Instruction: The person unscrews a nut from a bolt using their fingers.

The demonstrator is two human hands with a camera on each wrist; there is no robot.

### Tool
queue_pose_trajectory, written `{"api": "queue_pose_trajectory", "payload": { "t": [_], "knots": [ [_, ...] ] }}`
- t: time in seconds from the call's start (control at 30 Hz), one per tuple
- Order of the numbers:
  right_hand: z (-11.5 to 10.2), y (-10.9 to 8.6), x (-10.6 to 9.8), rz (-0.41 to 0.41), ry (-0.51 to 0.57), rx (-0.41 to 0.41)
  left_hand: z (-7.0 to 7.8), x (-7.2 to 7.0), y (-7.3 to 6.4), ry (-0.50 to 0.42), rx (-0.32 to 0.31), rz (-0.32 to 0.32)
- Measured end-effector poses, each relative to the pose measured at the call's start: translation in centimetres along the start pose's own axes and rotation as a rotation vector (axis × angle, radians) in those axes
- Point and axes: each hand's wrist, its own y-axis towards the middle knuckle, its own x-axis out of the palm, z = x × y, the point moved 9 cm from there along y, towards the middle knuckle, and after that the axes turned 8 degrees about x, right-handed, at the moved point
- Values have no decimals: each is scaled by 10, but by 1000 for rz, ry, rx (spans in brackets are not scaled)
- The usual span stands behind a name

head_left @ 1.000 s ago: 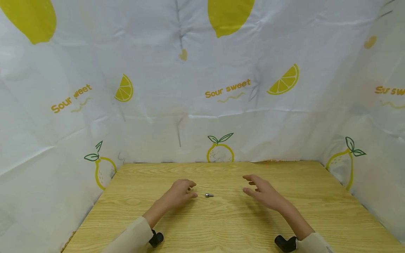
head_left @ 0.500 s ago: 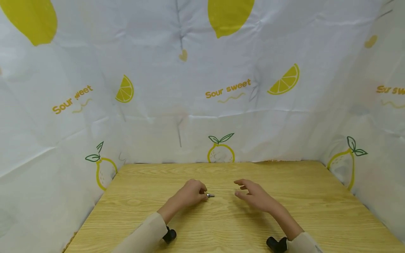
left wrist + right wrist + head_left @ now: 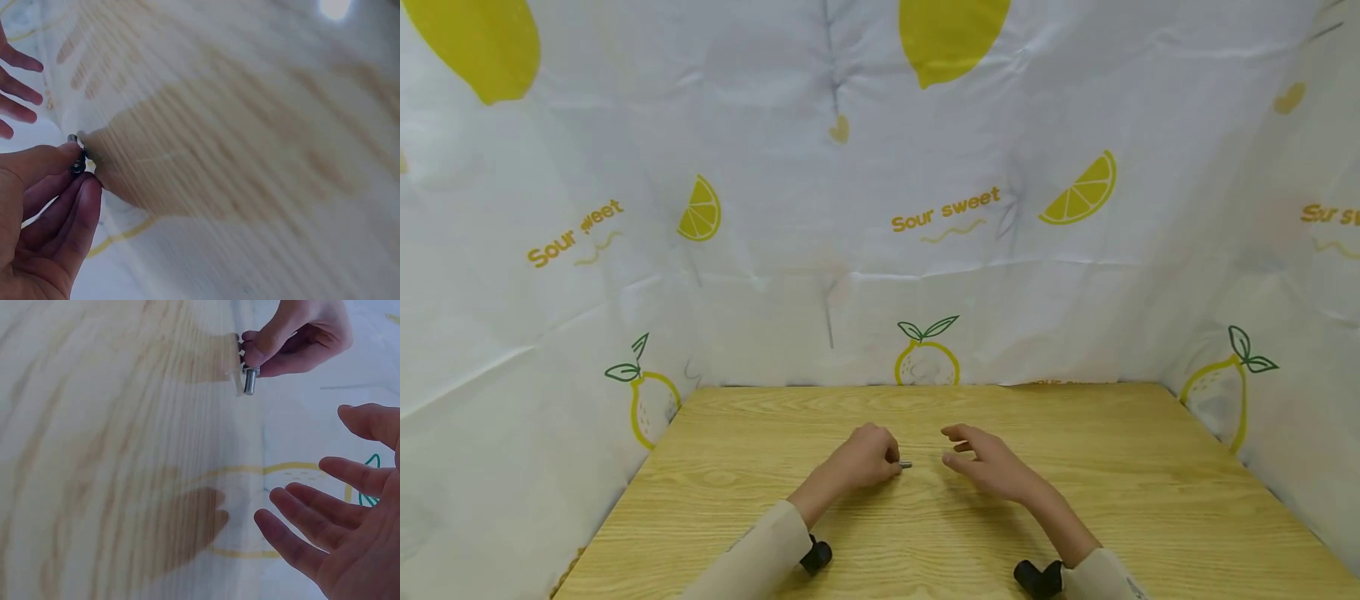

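Observation:
A small silver bolt (image 3: 906, 465) is at the middle of the wooden table. My left hand (image 3: 868, 457) pinches its head end between thumb and fingertips, close over the tabletop. Only the shank (image 3: 250, 381) sticks out toward the right in the right wrist view; the head is hidden behind the fingers there. A short way to the right, my right hand (image 3: 988, 467) hovers with its fingers spread and relaxed, its palm turned toward the bolt and nothing in it.
The wood-grain table (image 3: 1075, 517) reaches back to a white cloth (image 3: 775, 325) printed with lemons, which hangs behind and along both sides. A black wrist camera (image 3: 817, 554) sits under the left sleeve, another (image 3: 1037, 577) under the right.
My left hand has moved right to the bolt and its fingers have closed on the head. The right hand has drifted left, nearer to it, with its fingers still spread.

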Motion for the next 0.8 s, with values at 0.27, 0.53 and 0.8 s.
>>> {"api": "queue_pose_trajectory", "payload": {
  "t": [0.27, 0.53, 0.8],
  "knots": [
    [-10, 3, 0, -2, 59, 18, -5, -4, -1, -88, -78, 48],
    [-13, 5, -5, 24, 103, 41, -2, -11, -5, -255, -70, 162],
    [-27, 8, -7, -12, 195, -18, 3, -22, -14, -485, -94, 300]
  ]
}}
